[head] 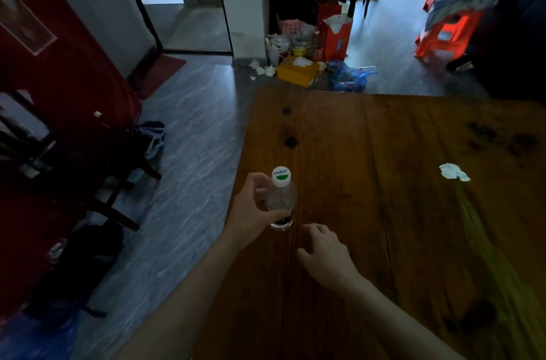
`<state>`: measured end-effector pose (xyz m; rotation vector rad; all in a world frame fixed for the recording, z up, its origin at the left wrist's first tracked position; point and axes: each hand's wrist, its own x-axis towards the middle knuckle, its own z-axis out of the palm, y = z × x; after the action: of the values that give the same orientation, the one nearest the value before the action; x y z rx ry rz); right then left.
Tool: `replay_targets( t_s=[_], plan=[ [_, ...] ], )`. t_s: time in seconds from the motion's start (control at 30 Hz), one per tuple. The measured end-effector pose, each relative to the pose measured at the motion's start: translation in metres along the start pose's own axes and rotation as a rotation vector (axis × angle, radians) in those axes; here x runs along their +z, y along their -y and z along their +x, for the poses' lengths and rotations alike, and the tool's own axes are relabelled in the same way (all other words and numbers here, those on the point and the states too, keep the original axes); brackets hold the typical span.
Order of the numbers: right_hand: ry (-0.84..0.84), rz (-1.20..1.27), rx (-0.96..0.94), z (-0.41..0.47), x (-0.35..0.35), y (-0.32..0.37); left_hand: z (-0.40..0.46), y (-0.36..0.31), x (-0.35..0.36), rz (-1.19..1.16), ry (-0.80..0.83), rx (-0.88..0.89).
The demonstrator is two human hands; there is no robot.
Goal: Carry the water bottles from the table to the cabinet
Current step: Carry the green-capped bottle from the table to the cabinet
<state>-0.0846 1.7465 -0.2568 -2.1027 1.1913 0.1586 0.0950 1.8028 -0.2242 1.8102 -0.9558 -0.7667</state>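
Note:
A clear water bottle (281, 197) with a white and green cap stands upright near the left edge of the brown wooden table (399, 182). My left hand (251, 209) is wrapped around the bottle's body from the left, thumb in front and fingers behind. My right hand (325, 256) hovers just right of and below the bottle, fingers apart and curled, holding nothing. No cabinet is clearly in view.
A crumpled white tissue (453, 172) lies on the table's right side. Left of the table are dark wooden chairs (97, 170) and a dark bag (85, 259) on the grey floor. Boxes and litter (307, 64) pile up beyond the table; red stools (449, 29) stand far right.

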Motion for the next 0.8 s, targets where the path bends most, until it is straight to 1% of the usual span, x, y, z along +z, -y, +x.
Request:
replay_targets(
  t_s=[0.13,0.23,0.3,0.4,0.43,0.5,0.57,0.6,0.7,0.8],
  plan=[
    [0.009,0.017,-0.006,0.002,0.002,0.001,-0.004,-0.003,-0.002,0.067,0.005,0.053],
    [0.018,0.126,-0.002,0.002,0.004,0.002,-0.009,-0.006,-0.003,0.118,0.034,0.085],
    [-0.015,0.268,0.038,0.0,0.004,0.001,-0.014,-0.011,-0.005,0.124,0.037,0.104],
    [-0.088,0.557,0.14,-0.008,0.0,0.001,-0.024,-0.024,-0.009,0.108,0.032,0.119],
    [-0.084,0.651,0.184,-0.01,-0.001,0.0,-0.028,-0.029,-0.011,0.096,0.032,0.12],
    [-0.019,0.863,0.29,-0.013,-0.002,0.0,-0.036,-0.04,-0.015,0.078,0.032,0.122],
    [0.096,1.117,0.41,-0.019,-0.005,0.001,-0.046,-0.051,-0.021,0.05,0.034,0.118],
    [0.148,1.223,0.439,-0.022,-0.007,0.001,-0.051,-0.056,-0.024,0.032,0.036,0.117],
    [0.29,1.453,0.427,-0.036,-0.018,0.004,-0.067,-0.069,-0.034,-0.014,0.031,0.13],
    [0.38,1.527,0.402,-0.049,-0.029,0.012,-0.077,-0.083,-0.043,0.016,0.036,0.151]
  ],
)
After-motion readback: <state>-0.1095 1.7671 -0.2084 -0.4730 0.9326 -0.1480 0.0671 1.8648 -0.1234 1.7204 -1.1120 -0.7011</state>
